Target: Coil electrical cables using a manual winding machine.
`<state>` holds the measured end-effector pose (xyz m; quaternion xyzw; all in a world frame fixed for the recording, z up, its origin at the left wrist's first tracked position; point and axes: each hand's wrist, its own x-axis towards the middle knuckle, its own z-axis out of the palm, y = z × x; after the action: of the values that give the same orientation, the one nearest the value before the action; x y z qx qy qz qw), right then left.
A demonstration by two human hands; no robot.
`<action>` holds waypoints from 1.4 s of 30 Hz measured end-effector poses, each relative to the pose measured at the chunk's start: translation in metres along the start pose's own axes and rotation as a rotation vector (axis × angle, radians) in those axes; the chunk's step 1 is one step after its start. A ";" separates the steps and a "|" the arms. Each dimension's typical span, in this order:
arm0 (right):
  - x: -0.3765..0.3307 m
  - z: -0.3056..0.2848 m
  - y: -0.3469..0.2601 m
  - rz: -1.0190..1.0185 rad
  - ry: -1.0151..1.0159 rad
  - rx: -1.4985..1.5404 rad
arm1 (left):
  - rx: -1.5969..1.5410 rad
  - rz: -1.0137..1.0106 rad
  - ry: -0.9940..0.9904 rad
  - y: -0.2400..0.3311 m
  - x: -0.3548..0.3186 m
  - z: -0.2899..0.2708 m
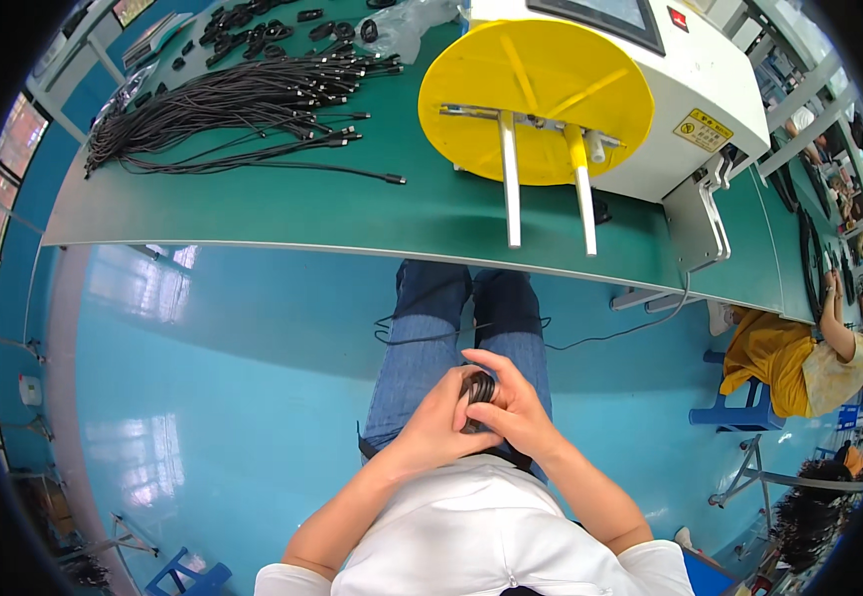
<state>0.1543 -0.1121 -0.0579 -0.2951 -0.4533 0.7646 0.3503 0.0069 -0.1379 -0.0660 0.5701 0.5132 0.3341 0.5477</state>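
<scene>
On my side of the green table (253,214), my left hand (439,422) and right hand (519,412) are both grasping a coiled black cable (479,387), presumably to stop its loops springing apart.

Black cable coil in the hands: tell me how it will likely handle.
The coil is probably bendy, since its loops curve tightly. It may spring open if loosened, though the left hand and right hand hide whether anything ties it. It is likely light, as only a small bunch of thin loops shows.
</scene>
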 end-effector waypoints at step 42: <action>0.044 -0.015 -0.028 0.106 0.222 -1.319 | 0.920 0.371 0.262 -0.001 0.067 -0.015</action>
<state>0.1483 -0.0599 -0.0446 -0.5463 -0.7717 0.3089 0.1032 0.0093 -0.0702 -0.0768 0.7870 0.5616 0.2339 0.1024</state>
